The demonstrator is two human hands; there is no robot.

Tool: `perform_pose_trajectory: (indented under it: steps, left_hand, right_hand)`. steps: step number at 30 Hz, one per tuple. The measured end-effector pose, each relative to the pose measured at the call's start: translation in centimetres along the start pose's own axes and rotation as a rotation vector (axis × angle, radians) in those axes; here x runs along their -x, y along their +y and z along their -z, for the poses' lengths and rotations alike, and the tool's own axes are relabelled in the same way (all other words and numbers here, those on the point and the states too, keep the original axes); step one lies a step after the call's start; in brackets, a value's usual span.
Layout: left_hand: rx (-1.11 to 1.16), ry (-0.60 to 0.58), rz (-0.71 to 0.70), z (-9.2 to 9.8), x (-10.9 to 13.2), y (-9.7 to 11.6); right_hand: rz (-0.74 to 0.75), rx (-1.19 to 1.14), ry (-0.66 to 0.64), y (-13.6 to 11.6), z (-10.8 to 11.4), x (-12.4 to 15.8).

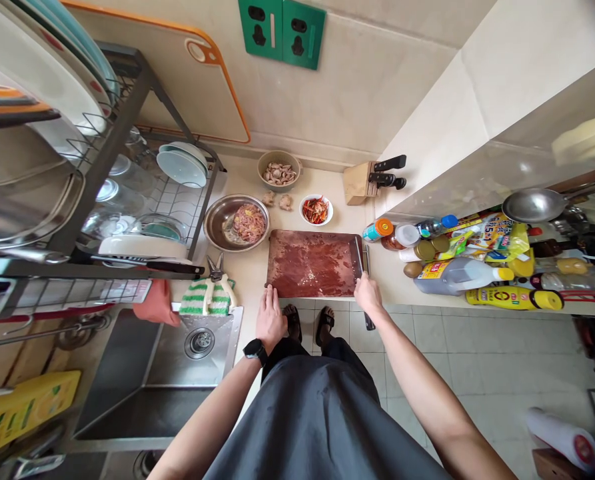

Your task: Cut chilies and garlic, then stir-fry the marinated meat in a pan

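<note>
A dark reddish-brown cutting board [314, 263] lies on the counter in front of me, wet-looking, with small pale bits near its lower middle. My left hand [271, 317] rests at its near left corner, fingers stretched out and holding nothing. At the near right corner, my right hand [368, 295] is closed around a knife [358, 255], whose narrow blade points away along the board's right edge; the fingers hide its handle. Just right of that hand lies another long tool with a black handle [369, 323], partly covered by the hand.
Behind the board stand a steel bowl of raw meat [247, 223], a colander [280, 171] with sliced pieces, ginger [285, 202], a white bowl of red chilies [316, 211] and a knife block [360, 185]. Bottles [452, 275] crowd the right. A sink [177, 360] and dish rack [147, 80] are left.
</note>
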State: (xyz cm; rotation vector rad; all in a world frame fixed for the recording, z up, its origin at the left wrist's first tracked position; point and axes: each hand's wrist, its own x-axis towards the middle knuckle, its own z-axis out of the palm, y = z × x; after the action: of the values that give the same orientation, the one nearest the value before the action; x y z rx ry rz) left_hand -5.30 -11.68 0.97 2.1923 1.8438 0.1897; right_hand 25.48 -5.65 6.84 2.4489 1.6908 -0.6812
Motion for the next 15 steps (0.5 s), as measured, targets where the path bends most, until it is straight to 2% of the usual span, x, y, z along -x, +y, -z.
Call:
perform_pose_trajectory:
  steps: [7,12,15]
  left_hand:
    - [0.026,0.025,0.015,-0.3,0.0,0.2]
    - [0.034,0.017,0.029,0.0,-0.1,0.4]
    - [0.055,0.037,0.038,0.3,-0.1,0.8]
  right_hand:
    - [0.080,0.092,-0.090,-3.8,-1.0,2.9]
    - [0.241,0.124,-0.139,-7.3,-2.5,5.3]
    - [0.292,0.073,-0.138,-8.7,-3.2,5.7]
